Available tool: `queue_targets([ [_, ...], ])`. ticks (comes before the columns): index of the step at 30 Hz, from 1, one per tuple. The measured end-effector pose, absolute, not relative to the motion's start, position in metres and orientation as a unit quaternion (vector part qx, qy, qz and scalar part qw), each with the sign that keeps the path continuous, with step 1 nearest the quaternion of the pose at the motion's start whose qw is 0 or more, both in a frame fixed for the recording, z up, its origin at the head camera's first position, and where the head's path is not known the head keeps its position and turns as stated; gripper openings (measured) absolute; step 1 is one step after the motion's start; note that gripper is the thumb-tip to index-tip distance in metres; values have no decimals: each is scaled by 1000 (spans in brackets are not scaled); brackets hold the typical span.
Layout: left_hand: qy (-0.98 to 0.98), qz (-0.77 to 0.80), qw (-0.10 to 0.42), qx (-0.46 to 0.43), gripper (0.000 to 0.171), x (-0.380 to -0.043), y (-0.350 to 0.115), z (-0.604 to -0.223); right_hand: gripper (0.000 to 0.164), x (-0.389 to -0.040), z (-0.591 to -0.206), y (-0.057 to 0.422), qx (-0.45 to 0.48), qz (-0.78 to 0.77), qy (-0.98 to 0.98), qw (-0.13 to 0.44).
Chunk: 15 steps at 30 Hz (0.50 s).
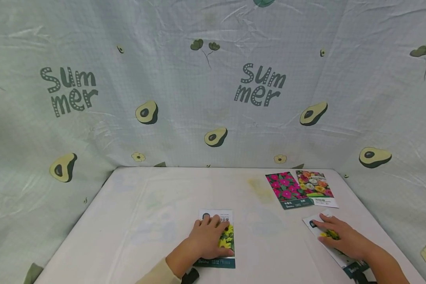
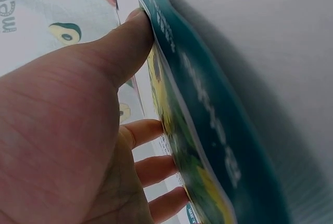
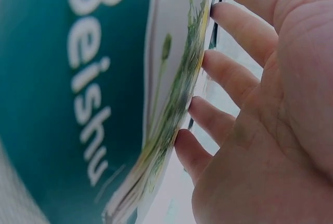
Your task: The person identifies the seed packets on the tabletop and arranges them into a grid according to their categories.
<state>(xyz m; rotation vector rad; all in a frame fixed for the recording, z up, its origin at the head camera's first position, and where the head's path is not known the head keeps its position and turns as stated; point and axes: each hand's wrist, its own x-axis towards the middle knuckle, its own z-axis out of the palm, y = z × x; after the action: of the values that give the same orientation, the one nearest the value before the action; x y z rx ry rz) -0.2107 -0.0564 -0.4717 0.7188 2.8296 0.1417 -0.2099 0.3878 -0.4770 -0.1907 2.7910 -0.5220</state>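
Near the front middle of the table, my left hand rests on a seed packet with yellow flowers and a dark teal lower band. In the left wrist view, the thumb and fingertips of that hand touch the packet's printed face. At the right, my right hand lies over another seed packet, white with a yellow flower and a teal end. The right wrist view shows fingertips against this packet's face, which has green stems and the word "Beishu". Both packets are partly covered by the hands.
At the table's back right, a packet with pink flowers lies beside a packet with mixed-colour roses, their edges meeting. The white table is backed by a hanging sheet printed with avocados.
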Motion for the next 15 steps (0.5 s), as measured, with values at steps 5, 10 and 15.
queue_targets([
  [5,963,45,110,243,85,-210,-57,-471,73,-210,-477,387,-66,-179,970,148],
  [10,963,46,105,244,85,-209,-56,-471,74,-210,-476,387,-66,-173,971,152],
  [15,963,46,102,245,84,-209,-56,-472,75,-211,-474,386,-70,-167,971,154],
])
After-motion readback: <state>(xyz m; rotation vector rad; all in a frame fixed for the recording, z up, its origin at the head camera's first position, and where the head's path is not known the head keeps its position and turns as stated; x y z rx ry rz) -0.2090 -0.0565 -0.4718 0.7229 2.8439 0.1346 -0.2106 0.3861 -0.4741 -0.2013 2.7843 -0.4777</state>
